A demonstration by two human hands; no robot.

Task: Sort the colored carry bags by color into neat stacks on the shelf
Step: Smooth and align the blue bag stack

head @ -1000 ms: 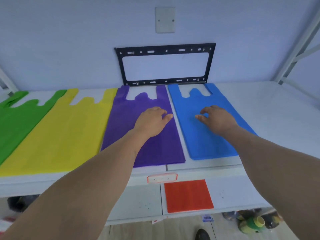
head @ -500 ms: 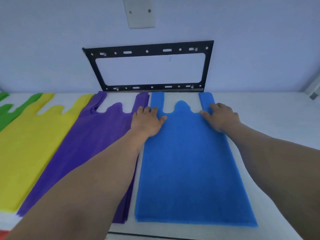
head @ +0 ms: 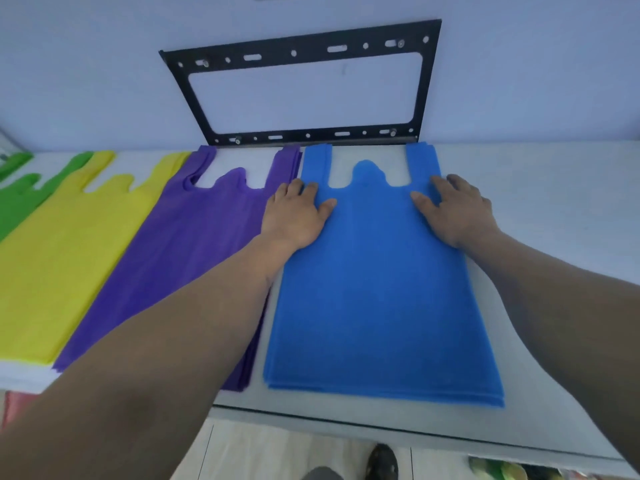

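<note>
Head view: both flat hands, left hand and right hand, atop seemingly layered blue bags.

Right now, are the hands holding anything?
No. The left hand and right hand lie flat on the blue fabric carry bag stack, just below its handles.

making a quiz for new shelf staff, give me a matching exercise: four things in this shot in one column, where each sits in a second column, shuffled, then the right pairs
Things:
1. blue bag stack
2. purple bag stack
3. yellow bag stack
4. black metal frame

Places:
A. on the wall behind the shelf
B. between the yellow and blue stacks
C. under both flat hands: left hand, right hand
D. between the green bag stack and the purple one

Pairs: 1-C, 2-B, 3-D, 4-A
</note>
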